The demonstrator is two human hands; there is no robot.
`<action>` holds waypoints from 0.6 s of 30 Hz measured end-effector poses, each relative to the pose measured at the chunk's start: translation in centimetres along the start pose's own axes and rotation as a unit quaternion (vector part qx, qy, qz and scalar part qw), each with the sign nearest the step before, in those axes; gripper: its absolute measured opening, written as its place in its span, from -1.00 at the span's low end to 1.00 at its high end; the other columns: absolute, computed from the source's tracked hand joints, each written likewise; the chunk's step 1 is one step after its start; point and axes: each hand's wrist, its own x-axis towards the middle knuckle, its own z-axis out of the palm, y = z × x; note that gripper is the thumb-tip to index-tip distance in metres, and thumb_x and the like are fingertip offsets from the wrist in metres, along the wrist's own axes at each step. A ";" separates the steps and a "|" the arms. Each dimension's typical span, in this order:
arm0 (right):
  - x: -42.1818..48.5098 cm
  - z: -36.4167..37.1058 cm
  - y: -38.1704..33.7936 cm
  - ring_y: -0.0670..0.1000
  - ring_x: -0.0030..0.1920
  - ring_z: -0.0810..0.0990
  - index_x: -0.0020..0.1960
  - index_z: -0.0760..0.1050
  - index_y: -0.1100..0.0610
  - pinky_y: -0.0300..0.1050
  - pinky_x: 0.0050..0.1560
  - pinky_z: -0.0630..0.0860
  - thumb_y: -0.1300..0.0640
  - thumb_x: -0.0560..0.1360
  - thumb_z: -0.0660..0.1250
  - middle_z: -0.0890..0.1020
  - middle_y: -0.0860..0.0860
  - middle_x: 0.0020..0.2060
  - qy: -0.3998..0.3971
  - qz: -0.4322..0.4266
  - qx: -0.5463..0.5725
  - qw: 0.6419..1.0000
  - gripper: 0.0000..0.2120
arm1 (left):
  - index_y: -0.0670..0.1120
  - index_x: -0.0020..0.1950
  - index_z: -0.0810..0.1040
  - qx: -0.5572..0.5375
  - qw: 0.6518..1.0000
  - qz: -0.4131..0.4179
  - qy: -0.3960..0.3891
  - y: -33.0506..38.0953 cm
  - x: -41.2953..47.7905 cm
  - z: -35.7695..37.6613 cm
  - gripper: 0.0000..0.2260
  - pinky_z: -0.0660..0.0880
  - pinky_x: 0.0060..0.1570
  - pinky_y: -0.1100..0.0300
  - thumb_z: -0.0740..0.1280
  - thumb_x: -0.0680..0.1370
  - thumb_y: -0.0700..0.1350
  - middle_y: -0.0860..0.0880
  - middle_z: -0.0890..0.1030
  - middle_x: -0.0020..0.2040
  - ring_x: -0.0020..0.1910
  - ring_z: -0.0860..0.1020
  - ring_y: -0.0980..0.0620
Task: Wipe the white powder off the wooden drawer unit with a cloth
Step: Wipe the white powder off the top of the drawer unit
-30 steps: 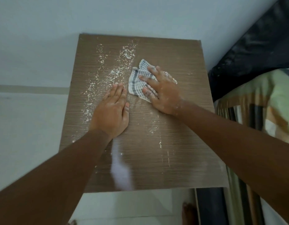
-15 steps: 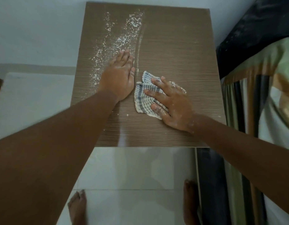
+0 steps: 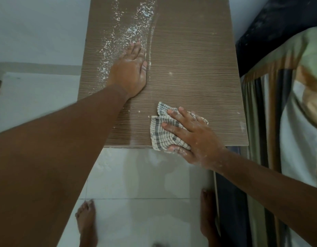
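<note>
The brown wooden drawer unit's top (image 3: 193,56) fills the upper middle of the head view. White powder (image 3: 125,31) streaks its left half, from the far edge down to my left hand. My left hand (image 3: 131,72) lies flat on the top, palm down, fingers together, holding nothing. A checked grey-and-white cloth (image 3: 163,130) sits crumpled at the near edge, partly hanging over it. My right hand (image 3: 191,136), dusted with powder, presses on the cloth with spread fingers. The right half of the top looks mostly free of powder.
A bed with a striped cover (image 3: 282,122) stands close on the right of the unit, with a dark headboard (image 3: 278,29) behind. White floor tiles (image 3: 145,175) lie below the near edge, where two bare feet (image 3: 86,221) stand. A pale wall rises at the left.
My right hand dragged the cloth from the middle of the top down to the near edge. My left hand stayed flat on the powdered left half. The camera tilted down toward the floor.
</note>
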 end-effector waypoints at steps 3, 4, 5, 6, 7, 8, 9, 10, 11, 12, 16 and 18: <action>-1.4 0.7 -0.4 0.15 0.63 0.12 0.59 0.22 -0.05 0.15 0.55 0.09 -0.16 0.63 0.18 0.19 0.02 0.62 0.010 -0.022 0.007 1.000 -0.44 | -0.22 0.78 0.18 0.001 1.000 0.000 0.005 -0.1 0.0 0.1 -0.50 -0.03 0.82 0.02 0.04 0.85 -0.07 -0.18 0.14 0.82 0.83 0.06 -0.11; -1.8 0.8 -0.5 0.12 0.63 0.12 0.58 0.24 -0.04 0.12 0.55 0.09 -0.10 0.63 0.21 0.19 0.01 0.62 0.016 -0.030 0.011 0.999 -0.45 | -0.22 0.78 0.18 0.001 1.000 0.000 0.005 -0.1 0.0 0.1 -0.50 -0.02 0.82 0.02 0.04 0.85 -0.07 -0.18 0.14 0.82 0.84 0.06 -0.10; -2.3 1.0 -0.7 0.09 0.62 0.10 0.58 0.24 -0.03 0.09 0.56 0.09 -0.04 0.62 0.25 0.19 0.00 0.61 0.019 -0.039 0.012 0.999 -0.45 | -0.22 0.78 0.18 0.000 1.000 -0.001 0.004 -0.2 -0.1 0.1 -0.50 -0.02 0.82 0.02 0.04 0.85 -0.07 -0.17 0.14 0.82 0.84 0.06 -0.10; -2.8 1.0 -0.8 0.07 0.62 0.09 0.57 0.25 -0.02 0.08 0.56 0.09 0.02 0.60 0.29 0.19 -0.01 0.61 0.017 -0.048 0.011 0.999 -0.43 | -0.22 0.78 0.18 -0.001 1.000 -0.002 0.004 -0.1 -0.1 0.0 -0.50 -0.03 0.82 0.03 0.04 0.85 -0.07 -0.17 0.14 0.82 0.84 0.06 -0.10; -3.2 1.1 -1.0 0.07 0.62 0.09 0.57 0.25 0.00 0.08 0.56 0.10 0.09 0.57 0.35 0.19 0.00 0.61 0.011 -0.058 0.007 0.998 -0.39 | -0.22 0.78 0.17 -0.001 1.000 -0.003 0.003 -0.1 -0.2 0.0 -0.50 -0.03 0.82 0.03 0.04 0.85 -0.07 -0.17 0.13 0.82 0.84 0.05 -0.10; -3.6 1.1 -1.2 0.09 0.62 0.11 0.56 0.27 0.02 0.10 0.57 0.11 0.14 0.53 0.41 0.20 0.02 0.61 0.003 -0.070 0.005 0.997 -0.35 | -0.21 0.79 0.17 0.001 1.000 -0.004 0.001 0.0 -0.3 0.0 -0.50 -0.04 0.81 0.03 0.04 0.85 -0.07 -0.17 0.13 0.82 0.84 0.04 -0.10; -3.9 1.1 -1.4 0.12 0.62 0.13 0.54 0.30 0.04 0.11 0.57 0.13 0.19 0.50 0.44 0.23 0.04 0.60 0.000 -0.083 0.007 0.997 -0.35 | -0.21 0.79 0.16 0.001 1.000 -0.004 -0.001 0.0 -0.3 -0.1 -0.50 -0.05 0.81 0.03 0.03 0.85 -0.07 -0.16 0.12 0.83 0.84 0.04 -0.09; -4.3 1.0 -1.6 0.14 0.61 0.16 0.51 0.34 0.07 0.13 0.56 0.16 0.22 0.49 0.44 0.26 0.06 0.59 0.002 -0.097 0.013 0.995 -0.37 | -0.20 0.79 0.15 -0.001 1.000 -0.005 -0.002 0.0 -0.3 -0.1 -0.50 -0.06 0.81 0.03 0.02 0.85 -0.06 -0.16 0.12 0.83 0.84 0.04 -0.09; -4.6 0.9 -1.8 0.15 0.60 0.19 0.49 0.35 0.08 0.13 0.56 0.18 0.23 0.49 0.41 0.28 0.07 0.58 0.002 -0.110 0.020 0.994 -0.40 | -0.20 0.79 0.15 -0.004 1.000 -0.006 -0.003 0.0 -0.3 -0.1 -0.50 -0.07 0.81 0.04 0.02 0.86 -0.06 -0.16 0.12 0.83 0.84 0.03 -0.09; -4.9 0.8 -2.0 0.15 0.60 0.19 0.49 0.34 0.08 0.12 0.57 0.17 0.23 0.51 0.37 0.29 0.07 0.58 -0.002 -0.120 0.026 0.992 -0.43 | -0.20 0.79 0.15 -0.006 1.000 -0.006 -0.003 0.0 -0.2 -0.1 -0.50 -0.07 0.80 0.04 0.02 0.86 -0.06 -0.16 0.11 0.83 0.84 0.03 -0.09; -4.4 0.0 -3.3 0.10 0.62 0.17 0.55 0.28 0.07 0.01 0.60 0.16 0.17 0.60 0.29 0.30 0.05 0.57 0.009 -0.103 0.101 0.989 -0.47 | -0.22 0.79 0.17 -0.030 1.000 -0.001 -0.001 -0.1 0.1 -0.1 -0.49 -0.07 0.80 0.04 0.05 0.85 -0.07 -0.18 0.13 0.82 0.84 0.04 -0.11; -2.6 -1.0 -3.5 0.06 0.60 0.23 0.53 0.32 0.06 -0.07 0.58 0.23 0.08 0.64 0.23 0.36 0.01 0.53 0.075 -0.040 0.168 0.982 -0.53 | -0.25 0.77 0.22 -0.070 0.998 0.004 0.005 -0.7 0.6 -0.3 -0.47 -0.02 0.80 0.01 0.07 0.82 -0.06 -0.21 0.18 0.81 0.83 0.08 -0.14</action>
